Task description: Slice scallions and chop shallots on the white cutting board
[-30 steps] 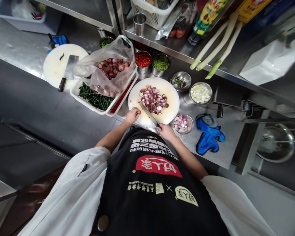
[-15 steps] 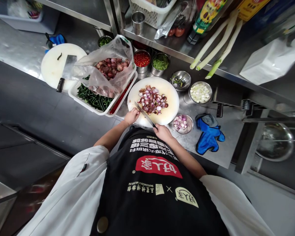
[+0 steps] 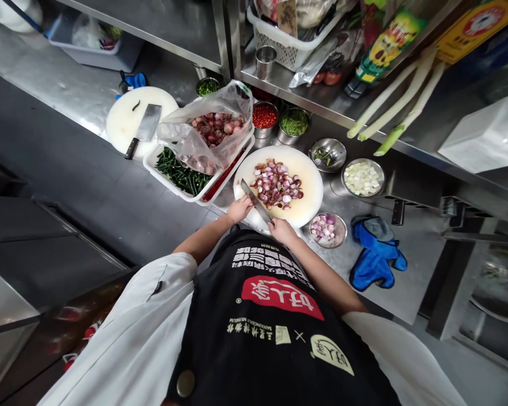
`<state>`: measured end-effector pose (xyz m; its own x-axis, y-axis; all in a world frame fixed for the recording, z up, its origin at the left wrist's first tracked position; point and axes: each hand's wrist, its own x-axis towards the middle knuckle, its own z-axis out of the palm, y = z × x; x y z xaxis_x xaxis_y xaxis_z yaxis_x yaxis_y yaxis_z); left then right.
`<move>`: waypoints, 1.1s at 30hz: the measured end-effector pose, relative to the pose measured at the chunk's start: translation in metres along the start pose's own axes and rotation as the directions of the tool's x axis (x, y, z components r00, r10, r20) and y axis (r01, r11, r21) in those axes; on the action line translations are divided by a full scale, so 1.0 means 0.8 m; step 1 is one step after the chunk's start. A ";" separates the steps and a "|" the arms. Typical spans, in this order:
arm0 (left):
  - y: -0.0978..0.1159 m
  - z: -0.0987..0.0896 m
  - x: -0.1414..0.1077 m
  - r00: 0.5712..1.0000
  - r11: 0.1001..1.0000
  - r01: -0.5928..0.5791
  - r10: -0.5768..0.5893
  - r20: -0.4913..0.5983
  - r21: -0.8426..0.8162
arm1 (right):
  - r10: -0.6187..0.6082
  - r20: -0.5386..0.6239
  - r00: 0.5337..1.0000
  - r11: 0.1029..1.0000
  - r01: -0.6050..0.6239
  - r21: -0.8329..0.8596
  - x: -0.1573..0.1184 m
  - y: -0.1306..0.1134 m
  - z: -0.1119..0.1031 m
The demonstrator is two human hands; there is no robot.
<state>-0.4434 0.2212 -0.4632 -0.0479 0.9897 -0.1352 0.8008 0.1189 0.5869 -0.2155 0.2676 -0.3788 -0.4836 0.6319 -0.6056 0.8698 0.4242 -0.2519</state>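
My right hand (image 3: 281, 230) is closed round the dark handle of a kitchen knife (image 3: 257, 204), whose blade points forward and left over the near edge of a round white cutting board (image 3: 313, 194). Close beside the blade, my left hand (image 3: 240, 209) has its fingers drawn together. Anything pinched in them is too small to make out. A heap of shallots (image 3: 275, 183), some purple and some with brown skins, lies mid-board. Peeled shallots (image 3: 325, 228) fill a small steel bowl just right of the board.
On the left stand a white basket (image 3: 169, 190) of green chillies with a bag of shallots (image 3: 218, 128), and another board (image 3: 117, 127) bearing a cleaver (image 3: 149, 122). Behind are steel pots of chopped red chillies (image 3: 264, 117) and greens (image 3: 294, 122). Blue gloves (image 3: 375, 254) lie right. Leeks (image 3: 400, 104) overhang the shelf.
The whole view has shifted, so the counter things appear farther right and lower. Both hands stay at the board's near edge, the knife still in my right hand.
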 end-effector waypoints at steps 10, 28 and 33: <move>0.010 -0.019 0.026 0.959 0.964 0.265 -0.265 0.102 0.010 | 0.030 -0.051 0.998 0.998 -0.027 0.059 -0.033 0.056 0.011; -0.027 0.015 0.008 0.994 0.994 -0.037 0.025 -0.108 -0.107 | 0.032 -0.027 0.999 0.999 -0.033 -0.035 -0.061 0.010 -0.008; -0.028 0.010 0.014 0.998 0.996 -0.039 0.035 -0.048 -0.084 | 0.011 -0.017 1.000 0.999 -0.010 0.032 -0.064 0.012 -0.015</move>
<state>-0.4572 0.2290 -0.4840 -0.0484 0.9959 -0.0765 0.7494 0.0868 0.6564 -0.1837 0.2472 -0.3414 -0.4760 0.6472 -0.5955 0.8772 0.3971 -0.2697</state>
